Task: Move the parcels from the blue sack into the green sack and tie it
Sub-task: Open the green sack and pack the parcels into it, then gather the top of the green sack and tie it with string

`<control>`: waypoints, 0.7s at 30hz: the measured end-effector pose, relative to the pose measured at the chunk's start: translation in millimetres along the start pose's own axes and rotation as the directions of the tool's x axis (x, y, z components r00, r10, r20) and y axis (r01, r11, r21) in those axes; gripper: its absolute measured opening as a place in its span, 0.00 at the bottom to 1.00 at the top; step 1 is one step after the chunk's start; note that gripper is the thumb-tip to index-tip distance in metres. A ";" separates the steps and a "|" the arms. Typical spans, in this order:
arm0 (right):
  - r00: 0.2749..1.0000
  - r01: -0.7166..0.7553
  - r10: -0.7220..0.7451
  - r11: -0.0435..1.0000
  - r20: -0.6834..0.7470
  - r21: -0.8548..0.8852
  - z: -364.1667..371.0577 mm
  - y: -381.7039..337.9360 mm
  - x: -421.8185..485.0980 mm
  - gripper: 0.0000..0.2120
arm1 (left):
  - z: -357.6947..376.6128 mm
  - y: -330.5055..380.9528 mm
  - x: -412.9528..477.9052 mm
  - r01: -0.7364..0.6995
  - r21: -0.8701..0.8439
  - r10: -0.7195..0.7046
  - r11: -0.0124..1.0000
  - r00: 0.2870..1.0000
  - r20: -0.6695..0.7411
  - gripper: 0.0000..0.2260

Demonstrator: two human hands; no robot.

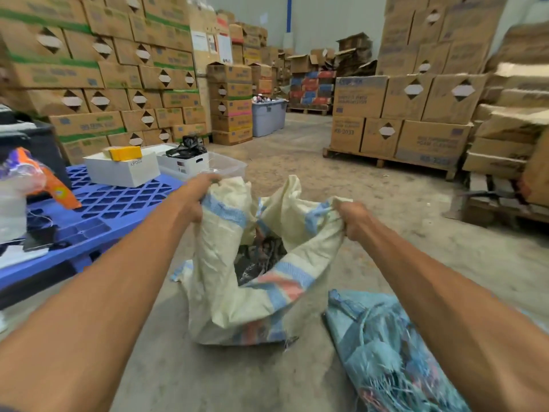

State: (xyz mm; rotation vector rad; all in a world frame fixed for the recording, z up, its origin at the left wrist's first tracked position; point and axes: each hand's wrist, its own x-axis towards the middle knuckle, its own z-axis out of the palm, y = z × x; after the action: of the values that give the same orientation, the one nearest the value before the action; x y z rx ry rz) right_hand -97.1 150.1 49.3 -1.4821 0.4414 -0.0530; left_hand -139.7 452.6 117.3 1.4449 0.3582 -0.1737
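Out in front of me, at about eleven o'clock, my left hand (197,197) is clenching one side of the mouth of the cream sack (225,292), fingers bunched tight round the woven cloth. At one o'clock my right hand (355,220) is gripping the opposite side the same way, and the two fists are holding the mouth stretched apart. Striped blue and red, the cream sack is standing on the concrete floor (371,185) between my forearms, and dark-wrapped parcels (261,257) are showing down inside it. At five o'clock, near it, a blue-green sack (377,352) is lying slumped, partly hidden by my right forearm. At nine o'clock a blue plastic pallet (118,200) is carrying a white box (121,171) and a clear tub (228,168). Stacked cartons (104,78) are rising at ten and two o'clock, and a grey bin (267,117) is sitting at twelve.
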 end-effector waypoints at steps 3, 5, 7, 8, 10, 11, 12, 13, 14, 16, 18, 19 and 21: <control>0.973 0.221 -0.224 0.973 0.051 0.059 16.1 -99.3 -50.9 0.13 | 16.7 73.7 -42.7 -0.301 -0.203 0.320 0.932 0.945 0.066 0.11; 0.943 0.307 -0.313 0.949 0.114 0.071 25.2 -133.2 -75.6 0.12 | 16.0 114.5 -71.4 -0.449 -0.236 0.482 0.862 0.870 0.107 0.12; 0.940 0.298 -0.304 0.953 0.155 0.059 33.6 -143.9 -96.4 0.14 | 7.6 128.0 -78.7 -0.479 -0.068 0.484 0.875 0.863 0.143 0.08; 0.950 0.252 -0.252 0.967 0.184 0.020 37.0 -138.7 -102.5 0.16 | 2.7 122.4 -76.3 -0.446 0.047 0.434 0.894 0.886 0.160 0.09; 0.958 0.131 -0.116 0.991 0.261 -0.041 37.9 -123.0 -107.6 0.21 | -2.9 97.8 -70.3 -0.373 0.216 0.343 0.902 0.925 0.162 0.15; 0.954 0.061 -0.044 0.997 0.297 -0.048 35.7 -113.2 -106.4 0.26 | -3.6 83.8 -67.9 -0.368 0.275 0.339 0.888 0.929 0.148 0.14; 0.951 -0.024 0.035 0.999 0.308 -0.041 32.4 -104.2 -105.7 0.32 | -2.8 72.3 -66.1 -0.374 0.319 0.343 0.871 0.927 0.149 0.13; 0.946 -0.118 0.114 0.993 0.303 -0.006 27.9 -92.1 -96.7 0.37 | -1.0 62.4 -65.0 -0.378 0.330 0.347 0.865 0.925 0.153 0.14; 0.945 -0.195 0.178 0.980 0.276 0.037 21.4 -79.7 -86.5 0.38 | -0.7 56.4 -61.3 -0.384 0.308 0.349 0.870 0.923 0.163 0.17; 0.947 -0.279 0.268 0.960 0.179 0.037 8.3 -53.3 -69.2 0.30 | 2.4 47.3 -60.7 -0.377 0.233 0.341 0.896 0.922 0.181 0.22; 0.941 -0.313 0.323 0.944 0.101 -0.100 -4.3 -30.2 -73.0 0.21 | 7.1 40.4 -57.6 -0.354 0.192 0.323 0.916 0.930 0.175 0.24; 0.944 -0.315 0.327 0.925 0.028 -0.213 -11.9 -20.4 -76.1 0.18 | 7.8 37.2 -54.9 -0.349 0.199 0.317 0.916 0.932 0.177 0.26; 0.951 -0.277 0.309 0.856 0.002 -0.437 -21.9 -1.6 -85.8 0.22 | 7.3 31.6 -47.9 -0.328 0.238 0.283 0.914 0.937 0.205 0.29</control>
State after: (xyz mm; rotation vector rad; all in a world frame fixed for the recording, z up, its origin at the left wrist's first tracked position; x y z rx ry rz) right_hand -182.6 155.0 72.0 -1.8291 0.6463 0.3646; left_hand -173.0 444.6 163.9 1.7220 -0.0357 -0.0887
